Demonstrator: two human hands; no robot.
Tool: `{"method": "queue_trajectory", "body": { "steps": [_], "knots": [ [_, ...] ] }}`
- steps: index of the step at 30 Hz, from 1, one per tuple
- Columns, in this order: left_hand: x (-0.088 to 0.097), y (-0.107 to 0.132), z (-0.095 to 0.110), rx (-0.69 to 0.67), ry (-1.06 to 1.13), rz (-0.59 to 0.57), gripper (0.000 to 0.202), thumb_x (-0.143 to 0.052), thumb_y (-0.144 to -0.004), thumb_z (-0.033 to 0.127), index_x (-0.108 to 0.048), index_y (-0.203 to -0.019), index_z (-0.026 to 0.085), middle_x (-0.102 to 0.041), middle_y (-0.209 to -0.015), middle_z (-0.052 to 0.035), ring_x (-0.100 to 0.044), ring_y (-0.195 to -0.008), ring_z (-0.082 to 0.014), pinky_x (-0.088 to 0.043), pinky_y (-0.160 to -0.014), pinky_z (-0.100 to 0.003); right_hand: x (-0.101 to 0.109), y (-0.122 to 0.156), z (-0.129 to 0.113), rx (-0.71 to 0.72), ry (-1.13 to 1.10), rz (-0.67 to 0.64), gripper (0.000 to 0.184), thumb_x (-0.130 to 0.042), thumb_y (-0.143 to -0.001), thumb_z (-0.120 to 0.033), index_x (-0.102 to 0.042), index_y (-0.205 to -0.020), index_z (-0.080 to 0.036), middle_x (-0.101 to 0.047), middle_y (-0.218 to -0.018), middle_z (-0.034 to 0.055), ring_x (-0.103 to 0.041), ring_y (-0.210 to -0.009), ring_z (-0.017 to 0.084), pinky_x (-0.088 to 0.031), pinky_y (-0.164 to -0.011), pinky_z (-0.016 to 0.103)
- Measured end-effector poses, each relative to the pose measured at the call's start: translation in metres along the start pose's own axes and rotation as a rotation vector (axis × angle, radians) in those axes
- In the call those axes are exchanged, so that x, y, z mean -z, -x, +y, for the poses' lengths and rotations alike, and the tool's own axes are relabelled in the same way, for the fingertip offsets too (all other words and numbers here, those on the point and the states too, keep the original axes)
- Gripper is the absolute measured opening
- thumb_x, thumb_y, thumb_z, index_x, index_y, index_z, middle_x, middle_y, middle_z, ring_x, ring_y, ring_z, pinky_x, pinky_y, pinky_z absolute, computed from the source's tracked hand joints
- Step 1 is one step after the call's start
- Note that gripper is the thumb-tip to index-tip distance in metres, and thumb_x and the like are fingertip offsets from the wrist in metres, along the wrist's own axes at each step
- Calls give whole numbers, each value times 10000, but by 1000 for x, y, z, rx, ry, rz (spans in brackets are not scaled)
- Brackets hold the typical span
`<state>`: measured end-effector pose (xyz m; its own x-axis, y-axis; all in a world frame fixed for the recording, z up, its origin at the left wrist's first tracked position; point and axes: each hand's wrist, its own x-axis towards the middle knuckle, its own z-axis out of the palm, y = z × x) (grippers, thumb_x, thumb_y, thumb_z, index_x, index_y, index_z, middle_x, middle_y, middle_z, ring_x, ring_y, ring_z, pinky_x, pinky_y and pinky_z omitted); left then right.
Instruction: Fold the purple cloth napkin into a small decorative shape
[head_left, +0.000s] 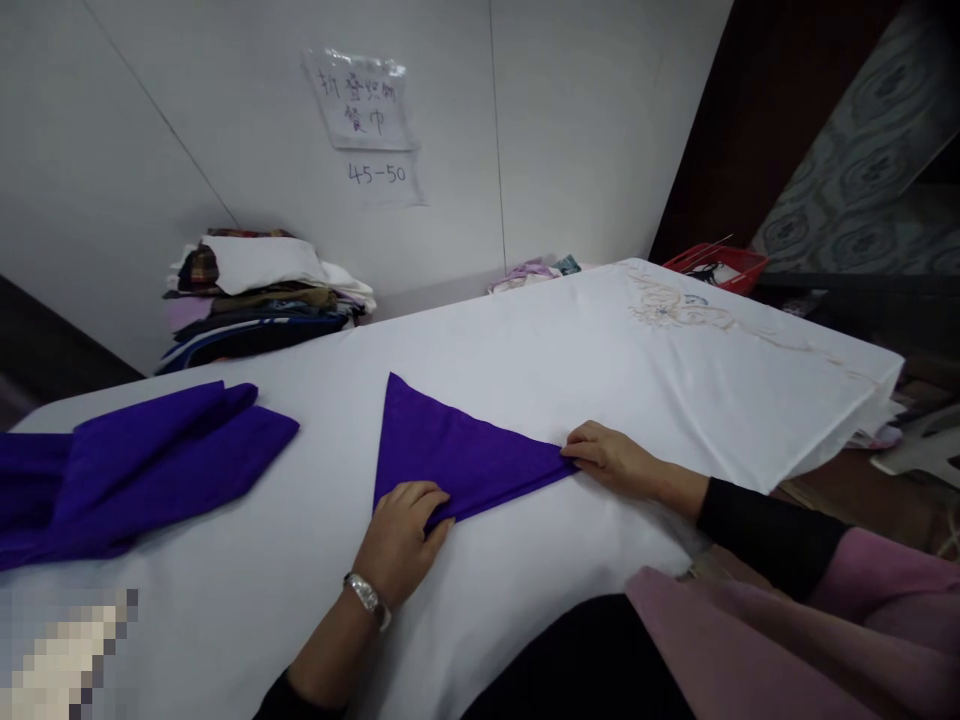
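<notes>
A purple cloth napkin [457,450], folded into a triangle, lies flat on the white tablecloth [510,600] in front of me. My right hand [615,460] pinches its pointed right corner between thumb and fingers. Near the lower left corner, my left hand [405,530] has its fingers bent over the folded edge, thumb and fingertips closed on the fabric. A watch-like silver band circles the left wrist. Another corner of the napkin points up and away from me, touched by neither hand. Layered edges show along the side nearest me.
More purple cloth [157,470] lies loosely bunched on the left. Behind the table stands a stack of folded clothes [262,300], with a smaller lilac pile [529,273] further right. A red basket [742,268] sits past the far right corner. A handwritten sign [367,120] hangs on the wall.
</notes>
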<state>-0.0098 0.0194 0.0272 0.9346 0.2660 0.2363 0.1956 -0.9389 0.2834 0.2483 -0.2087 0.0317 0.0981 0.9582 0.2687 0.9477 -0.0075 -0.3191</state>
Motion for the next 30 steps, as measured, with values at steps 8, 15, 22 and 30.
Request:
{"method": "queue_trajectory", "body": {
  "steps": [8,15,22,30],
  "knots": [
    [-5,3,-1,-29,-60,32,204,-473,-780,129,-623,-908,185,-633,-948,-63,-558,-901,-229,-463,-772,-397,1,-1,1,3,77,-23,247,-409,-907,-184,-626,-1025,-178,-631,-883,85,-551,-834,188,-470,-730,331],
    [-6,3,-3,-53,-72,56,208,-447,-803,119,-625,-897,168,-633,-932,-70,-557,-887,-227,-473,-764,-396,5,-1,3,-5,11,-8,262,-394,-902,-179,-607,-1054,-193,-623,-885,80,-546,-855,188,-463,-747,338],
    [-7,4,-5,-35,-80,36,202,-451,-804,119,-625,-895,164,-631,-942,-72,-552,-901,-228,-469,-782,-401,-2,2,9,-325,-379,65,279,-503,-804,-176,-615,-1048,-251,-625,-891,24,-566,-774,150,-470,-701,297],
    [-7,3,-5,-27,-84,41,202,-451,-794,112,-626,-882,163,-635,-929,-74,-552,-888,-230,-471,-773,-395,-9,9,12,-453,-576,35,273,-490,-809,-234,-625,-1046,-237,-641,-904,24,-575,-810,160,-449,-730,307]
  ]
}}
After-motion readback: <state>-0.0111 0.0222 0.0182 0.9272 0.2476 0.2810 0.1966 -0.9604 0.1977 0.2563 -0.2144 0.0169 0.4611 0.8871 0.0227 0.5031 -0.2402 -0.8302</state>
